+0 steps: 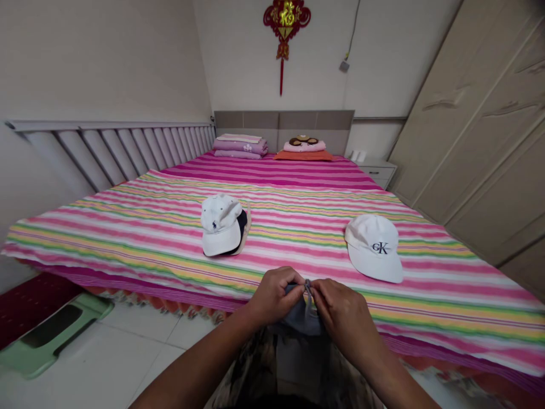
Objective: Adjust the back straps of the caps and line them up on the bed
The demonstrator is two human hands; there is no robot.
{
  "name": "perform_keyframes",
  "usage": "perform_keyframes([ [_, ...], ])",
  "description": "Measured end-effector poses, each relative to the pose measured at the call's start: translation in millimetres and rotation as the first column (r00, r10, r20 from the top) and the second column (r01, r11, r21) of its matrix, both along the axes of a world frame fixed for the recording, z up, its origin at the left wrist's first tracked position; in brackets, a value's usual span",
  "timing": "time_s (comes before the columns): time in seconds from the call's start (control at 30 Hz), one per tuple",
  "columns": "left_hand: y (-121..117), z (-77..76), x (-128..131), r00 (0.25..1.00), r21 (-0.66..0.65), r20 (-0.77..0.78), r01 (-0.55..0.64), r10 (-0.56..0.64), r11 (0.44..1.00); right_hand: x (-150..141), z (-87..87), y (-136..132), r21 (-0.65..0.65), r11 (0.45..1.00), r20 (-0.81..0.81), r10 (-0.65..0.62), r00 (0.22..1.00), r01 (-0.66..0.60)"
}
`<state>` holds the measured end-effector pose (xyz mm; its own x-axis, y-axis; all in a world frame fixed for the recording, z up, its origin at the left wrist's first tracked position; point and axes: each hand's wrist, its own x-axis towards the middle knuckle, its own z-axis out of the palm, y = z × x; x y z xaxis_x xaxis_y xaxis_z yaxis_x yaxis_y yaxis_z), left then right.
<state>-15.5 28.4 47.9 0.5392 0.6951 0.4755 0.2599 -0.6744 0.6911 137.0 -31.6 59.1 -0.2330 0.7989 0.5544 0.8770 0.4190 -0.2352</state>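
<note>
Grey cap (300, 319) held by its strap (308, 295) in both hands at near bed edge

Strap end is pinched between thumb and fingers of the left hand (275, 292); grip narrow. Same strap is pinched from the other side by the right hand (340, 309), also narrow, fingertips nearly meeting. Exact fastening under the fingertips can't be told, too small. Grey cap is hung below and between the hands, partly covered by them, in front of the person's legs; contact with the bed can't be told.

Beyond the left hand, a white cap with a small dark logo (220, 221) is set on the striped bedspread (145, 227), brim toward the person. A dark cap (243, 221) and a beige cap (248, 227) are nested under it, edges seen at its right side. Beyond the right hand, well apart from that stack, a white cap with letters (374, 244) is laid alone, brim also toward the person.

At the far end of the bed, folded purple bedding (240, 147) is placed left, and a pink folded piece (304, 146) is stacked on an orange one (302, 155) right, both before the headboard (251, 125). A red ornament (286, 23) is hung on the wall above. A green stool (85, 309) is seen on the floor, lower left.
</note>
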Motion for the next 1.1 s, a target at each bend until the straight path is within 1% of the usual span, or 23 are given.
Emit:
perform_keyframes([
  [0.07, 0, -0.6, 0, 1.0, -0.007, 0.002, 0.013, -0.013, 1.0, -1, -1.6, 1, 0.025, 0.999, -0.012, -0.021, 1.0, 0.022],
  [0.1, 0, -0.8, -1, 1.0, -0.028, 0.013, 0.02, -0.02, 0.999, -1, -2.1, 1, 0.005, 1.0, -0.056, -0.02, 0.998, 0.02],
  [0.13, 0, -1.1, -2, 0.999, -0.062, 0.031, 0.028, -0.026, 0.998, 0, -2.2, 2, -0.046, 0.999, -0.134, -0.014, 0.991, 0.008],
  [0.17, 0, -1.5, -3, 0.998, -0.105, 0.053, 0.039, -0.033, 0.994, 1, -1.9, 3, -0.127, 0.992, -0.245, -0.01, 0.969, -0.022],
  [0.2, 0, -1.8, -4, 0.996, -0.154, 0.076, 0.05, -0.039, 0.987, 3, -1.4, 4, -0.221, 0.973, -0.374, -0.016, 0.927, -0.072],
  [0.23, 0, -2.1, -5, 0.994, -0.207, 0.096, 0.062, -0.043, 0.976, 5, -0.6, 6, -0.302, 0.944, -0.495, -0.039, 0.868, -0.13],
  [0.27, 0, -2.3, -6, 0.992, -0.257, 0.114, 0.073, -0.045, 0.964, 7, 0.1, 7, -0.353, 0.919, -0.587, -0.069, 0.807, -0.178],
  [0.3, 0, -2.4, -7, 0.991, -0.295, 0.125, 0.081, -0.045, 0.952, 8, 0.9, 7, -0.372, 0.906, -0.642, -0.094, 0.761, -0.202],
  [0.33, 0, -2.4, -7, 0.991, -0.317, 0.129, 0.081, -0.042, 0.945, 9, 1.4, 7, -0.367, 0.909, -0.66, -0.105, 0.744, -0.197],
  [0.37, 0, -2.4, -8, 0.991, -0.322, 0.126, 0.078, -0.039, 0.943, 9, 1.8, 7, -0.341, 0.924, -0.645, -0.097, 0.758, -0.171],
  [0.43, 0, -2.7, -8, 0.992, -0.306, 0.117, 0.076, -0.042, 0.949, 7, 2.0, 5, -0.244, 0.962, -0.55, -0.032, 0.834, -0.124],
  [0.5, 1, -3.8, -7, 0.991, -0.307, 0.125, 0.08, -0.044, 0.948, 4, 1.6, 3, -0.135, 0.98, -0.407, 0.08, 0.91, -0.147],
  [0.57, 2, -5.6, -7, 0.987, -0.349, 0.153, 0.095, -0.043, 0.932, 0, 0.9, 1, -0.034, 0.983, -0.257, 0.168, 0.952, -0.182],
  [0.6, 3, -6.7, -7, 0.985, -0.378, 0.167, 0.105, -0.043, 0.92, -1, 0.6, 1, 0.005, 0.983, -0.193, 0.182, 0.964, -0.185],
  [0.67, 3, -8.5, -7, 0.981, -0.425, 0.186, 0.125, -0.049, 0.896, -3, 0.4, -1, 0.067, 0.985, -0.094, 0.168, 0.981, -0.162],
  [0.73, 4, -9.4, -8, 0.979, -0.453, 0.193, 0.145, -0.062, 0.88, -4, 0.8, -2, 0.094, 0.986, -0.021, 0.144, 0.989, -0.141],
  [0.87, 4, -8.4, -10, 0.978, -0.492, 0.174, 0.19, -0.117, 0.85, -4, 3.5, -3, 0.085, 0.989, 0.118, 0.111, 0.987, -0.121],
  [0.93, 4, -7.0, -11, 0.972, -0.513, 0.167, 0.228, -0.164, 0.828, -3, 6.2, -2, 0.055, 0.99, 0.127, 0.122, 0.984, -0.13],
  [1.0, 4, -5.7, -11, 0.962, -0.548, 0.178, 0.271, -0.206, 0.791, -1, 9.4, 0, -0.021, 0.984, 0.048, 0.175, 0.983, -0.174],
  [1.07, 3, -4.8, -11, 0.951, -0.607, 0.215, 0.309, -0.223, 0.732, 1, 11.8, 3, -0.145, 0.96, -0.115, 0.225, 0.968, -0.24],
  [1.1, 3, -4.6, -11, 0.945, -0.64, 0.241, 0.325, -0.221, 0.696, 2, 12.2, 5, -0.218, 0.935, -0.225, 0.23, 0.947, -0.279],
])
